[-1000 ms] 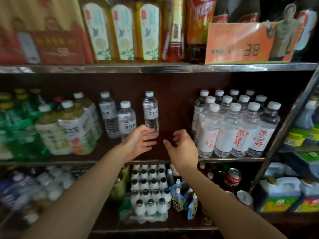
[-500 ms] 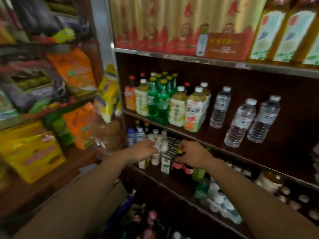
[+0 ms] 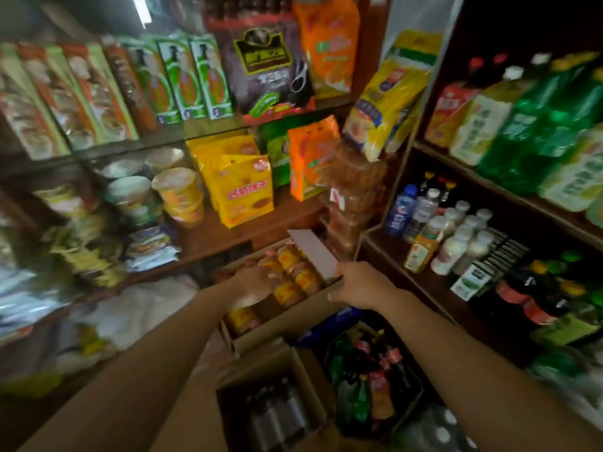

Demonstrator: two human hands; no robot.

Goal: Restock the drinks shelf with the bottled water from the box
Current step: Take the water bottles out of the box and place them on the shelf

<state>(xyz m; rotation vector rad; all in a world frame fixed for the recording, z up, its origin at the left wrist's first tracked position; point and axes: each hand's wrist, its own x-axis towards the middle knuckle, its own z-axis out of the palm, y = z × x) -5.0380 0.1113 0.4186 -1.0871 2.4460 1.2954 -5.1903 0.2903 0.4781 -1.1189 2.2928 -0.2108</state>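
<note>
An open cardboard box [image 3: 287, 318] on the floor holds several bottles with yellow-orange labels [image 3: 293, 275]. My left hand [image 3: 257, 282] lies blurred on top of those bottles; its grip is unclear. My right hand [image 3: 362, 285] is closed on the box's right rim at the foot of its raised grey flap [image 3: 313, 256]. Nearer to me, a second open box [image 3: 303, 370] holds several clear dark bottles [image 3: 274, 415]. The drinks shelf [image 3: 509, 199] runs along the right, with green and pale bottles on it.
Snack bags, cup noodles and packets fill the shelves on the left and ahead. A lower right shelf [image 3: 434, 282] carries small white bottles, a blue bottle and a clear one. A tray of dark and green bottles [image 3: 372, 386] sits on the floor beside the boxes.
The view has swung left and down from the water bottles on the shelf to the boxes on the floor. Both hands have dropped from the shelf to the upper box.
</note>
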